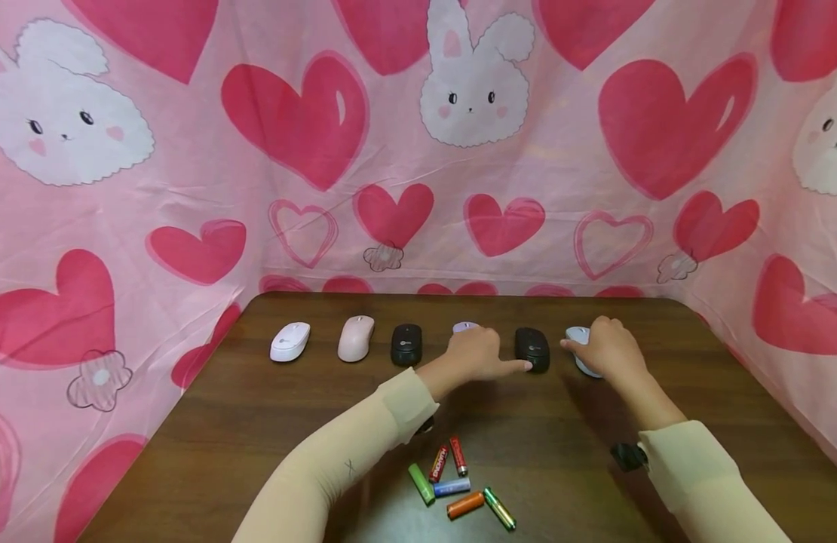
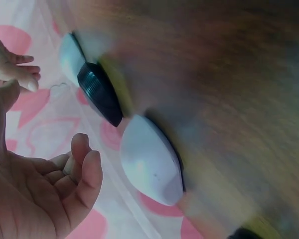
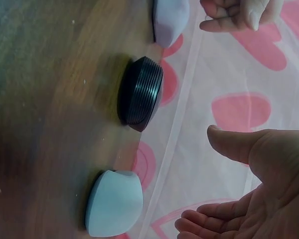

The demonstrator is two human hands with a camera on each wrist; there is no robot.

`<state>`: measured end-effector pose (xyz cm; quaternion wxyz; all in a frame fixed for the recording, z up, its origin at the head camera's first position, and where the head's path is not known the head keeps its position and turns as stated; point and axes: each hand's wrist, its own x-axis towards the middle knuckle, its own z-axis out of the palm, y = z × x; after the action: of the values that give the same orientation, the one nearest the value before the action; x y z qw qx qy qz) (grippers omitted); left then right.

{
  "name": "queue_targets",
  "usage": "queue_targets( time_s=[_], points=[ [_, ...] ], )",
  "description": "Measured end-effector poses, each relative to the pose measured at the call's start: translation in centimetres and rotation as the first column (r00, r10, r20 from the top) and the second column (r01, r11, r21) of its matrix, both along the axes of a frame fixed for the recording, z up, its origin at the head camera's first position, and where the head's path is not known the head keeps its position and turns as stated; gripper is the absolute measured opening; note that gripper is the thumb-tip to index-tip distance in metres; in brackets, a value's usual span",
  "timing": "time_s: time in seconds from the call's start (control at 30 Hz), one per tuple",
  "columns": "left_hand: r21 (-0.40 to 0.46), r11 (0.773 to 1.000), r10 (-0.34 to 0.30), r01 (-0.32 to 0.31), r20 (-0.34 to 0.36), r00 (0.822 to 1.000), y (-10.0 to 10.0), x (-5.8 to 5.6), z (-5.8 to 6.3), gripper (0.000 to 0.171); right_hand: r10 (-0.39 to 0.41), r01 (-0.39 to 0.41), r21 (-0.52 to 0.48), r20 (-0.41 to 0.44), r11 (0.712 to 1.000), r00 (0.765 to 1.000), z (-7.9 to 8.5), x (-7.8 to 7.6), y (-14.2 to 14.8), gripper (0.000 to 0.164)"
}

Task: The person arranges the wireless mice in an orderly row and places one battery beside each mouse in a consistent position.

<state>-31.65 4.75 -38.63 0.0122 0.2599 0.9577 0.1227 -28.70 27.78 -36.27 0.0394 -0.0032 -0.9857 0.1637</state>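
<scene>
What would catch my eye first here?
The pink cloth behind the table, with its big red hearts and white rabbits, would probably grab you first. Next comes the row of six computer mice on the table's far side, the left hand over the lilac mouse and the right hand over the pale blue mouse. Six colourful batteries lie clustered nearer the camera.

You have six mice (image 1: 356, 338) on one desk (image 1: 222, 430): two black mice (image 1: 406, 344), one white mouse (image 1: 290, 342), one pink mouse (image 1: 354, 341), one lilac mouse (image 2: 149, 162) and one pale blue mouse (image 3: 114, 204). You also have six batteries (image 1: 465, 504): two red, two green, one blue and one orange.
</scene>
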Motion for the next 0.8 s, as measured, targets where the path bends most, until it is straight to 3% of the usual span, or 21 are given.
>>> queue_targets(
  time_s=[0.3, 0.5, 0.8],
  points=[
    [-0.003, 0.999, -0.048, 0.048, -0.034, 0.998, -1.9, 1.2, -0.4, 0.064, 0.018, -0.021, -0.031, -0.083, 0.999, 0.996, -0.9, 1.1, -0.6, 0.070],
    [0.029, 0.999, -0.026, 0.028, -0.044, 0.999, -3.7, 1.7, -0.3, 0.063, 0.040, -0.045, -0.036, -0.109, 0.998, 0.993, -1.2, 1.9, -1.1, 0.069],
    [0.045, 0.999, -0.011, 0.011, -0.003, 1.000, -5.3, 2.0, -0.2, 0.060, 0.113, -0.117, -0.014, -0.182, 0.993, 0.977, -1.7, 2.9, -2.4, 0.066]
  ],
)
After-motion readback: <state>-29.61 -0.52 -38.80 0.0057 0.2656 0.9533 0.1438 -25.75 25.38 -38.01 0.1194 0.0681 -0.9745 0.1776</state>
